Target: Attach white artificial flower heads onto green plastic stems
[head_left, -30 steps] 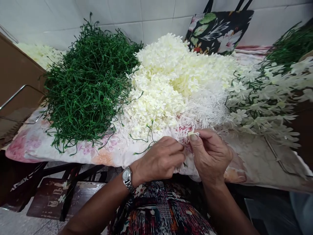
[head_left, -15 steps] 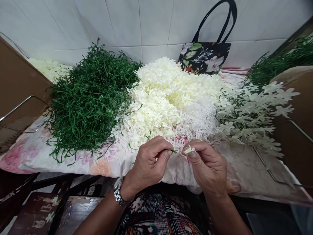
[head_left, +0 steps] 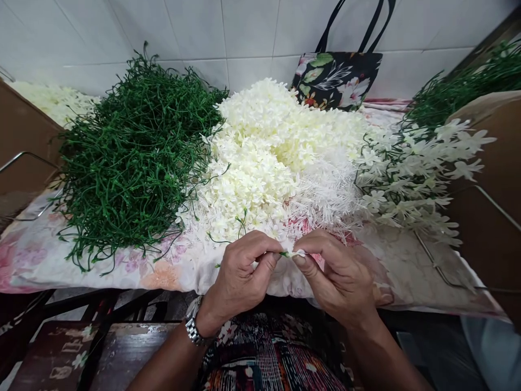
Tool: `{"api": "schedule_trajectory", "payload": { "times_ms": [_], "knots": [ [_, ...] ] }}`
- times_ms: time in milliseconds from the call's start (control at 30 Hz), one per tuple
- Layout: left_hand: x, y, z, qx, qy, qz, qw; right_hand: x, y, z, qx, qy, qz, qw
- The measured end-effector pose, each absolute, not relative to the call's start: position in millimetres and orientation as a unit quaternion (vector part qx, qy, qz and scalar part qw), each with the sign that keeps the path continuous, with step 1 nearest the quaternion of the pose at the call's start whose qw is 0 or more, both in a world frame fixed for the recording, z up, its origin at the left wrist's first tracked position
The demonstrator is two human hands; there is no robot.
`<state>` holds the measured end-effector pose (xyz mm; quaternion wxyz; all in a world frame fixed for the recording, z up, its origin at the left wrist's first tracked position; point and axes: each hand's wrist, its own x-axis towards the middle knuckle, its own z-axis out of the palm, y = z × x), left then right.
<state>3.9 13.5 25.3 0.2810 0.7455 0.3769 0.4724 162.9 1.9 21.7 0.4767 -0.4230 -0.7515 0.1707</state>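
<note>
My left hand [head_left: 249, 271] pinches a small green stem [head_left: 284, 253] at its fingertips, above the cloth's front part. Between finger and thumb of my right hand [head_left: 340, 271] is a small white flower [head_left: 300, 253], its base meeting the stem's tip. Just behind my hands lies a heap of cream-white flowers [head_left: 260, 163]. Thin white pieces [head_left: 328, 190] are piled to its right. A big tangle of green stems [head_left: 134, 157] fills the left side. White flowers on green stems [head_left: 423, 179] are bunched at the right.
A floral cloth [head_left: 163, 276] covers the work surface. Brown cardboard [head_left: 24, 141] stands at the left, and more cardboard [head_left: 488, 201] at the right, both beside metal wire frames. A black floral bag [head_left: 337, 81] leans on the tiled wall. More green stems [head_left: 468, 92] lie at the back right.
My hands have come closer together, and the flower and the stem tip, apart before, now meet. The camera view has shifted slightly.
</note>
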Motion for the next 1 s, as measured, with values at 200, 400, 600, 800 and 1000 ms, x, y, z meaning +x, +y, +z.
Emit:
{"api": "schedule_trajectory", "payload": {
  "times_ms": [200, 400, 600, 800, 1000],
  "knots": [
    [5.2, 13.3, 15.8, 0.766, 0.386, 0.455, 0.239, 164.3, 3.3, 16.8, -0.418, -0.79, 0.113, 0.433],
    [9.4, 11.0, 3.0, 0.743, 0.403, 0.447, 0.291, 166.0, 6.4, 3.0, -0.421, -0.776, 0.18, 0.434],
    [12.0, 11.5, 1.4, 0.739, 0.419, 0.431, 0.303, 164.9, 7.6, -3.2, -0.422, -0.768, 0.189, 0.443],
    [11.9, 11.5, 2.0, 0.736, 0.43, 0.422, 0.309, 161.9, 7.0, -3.8, -0.428, -0.77, 0.196, 0.431],
    [11.7, 11.9, 0.8, 0.747, 0.429, 0.422, 0.282, 160.0, 7.6, -5.4, -0.43, -0.778, 0.186, 0.419]
  ]
}}
